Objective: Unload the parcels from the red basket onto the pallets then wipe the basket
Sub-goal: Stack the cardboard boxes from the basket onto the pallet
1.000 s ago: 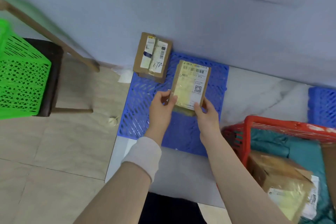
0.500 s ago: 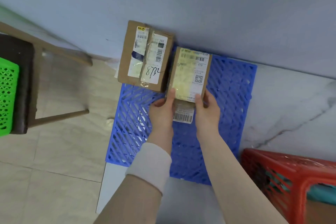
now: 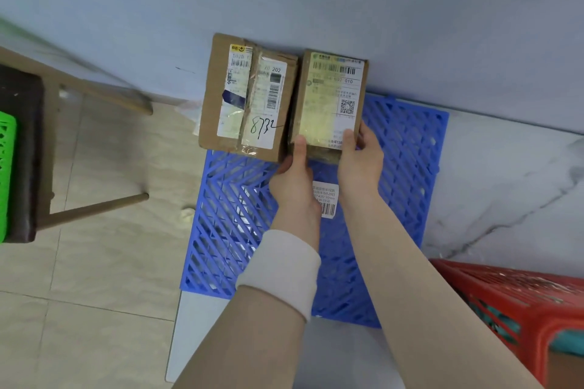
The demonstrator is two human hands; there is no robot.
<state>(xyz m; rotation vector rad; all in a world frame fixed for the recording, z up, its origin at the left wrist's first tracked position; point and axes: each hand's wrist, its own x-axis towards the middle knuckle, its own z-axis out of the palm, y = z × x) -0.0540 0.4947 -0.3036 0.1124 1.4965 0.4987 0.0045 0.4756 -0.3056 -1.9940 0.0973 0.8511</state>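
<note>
A small brown parcel [image 3: 328, 95] with a yellowish label stands at the far end of the blue pallet [image 3: 401, 167], against the wall. My left hand [image 3: 294, 177] grips its near left corner and my right hand [image 3: 360, 161] grips its near right corner. Right beside it on the left stands a larger brown parcel [image 3: 248, 95] marked 8732, touching it. The red basket [image 3: 512, 300] shows only its corner at the lower right, with something teal inside.
A dark stool [image 3: 22, 151] with wooden legs stands at the left and carries a green basket [image 3: 6, 174]. Beige tiles cover the floor at the left, white marble at the right. A white barcode sticker [image 3: 327, 199] lies on the pallet between my wrists.
Both hands carried the small parcel away from me, from above the pallet's middle to its far end beside the larger parcel. The view moved closer and leftward, so most of the red basket left the frame.
</note>
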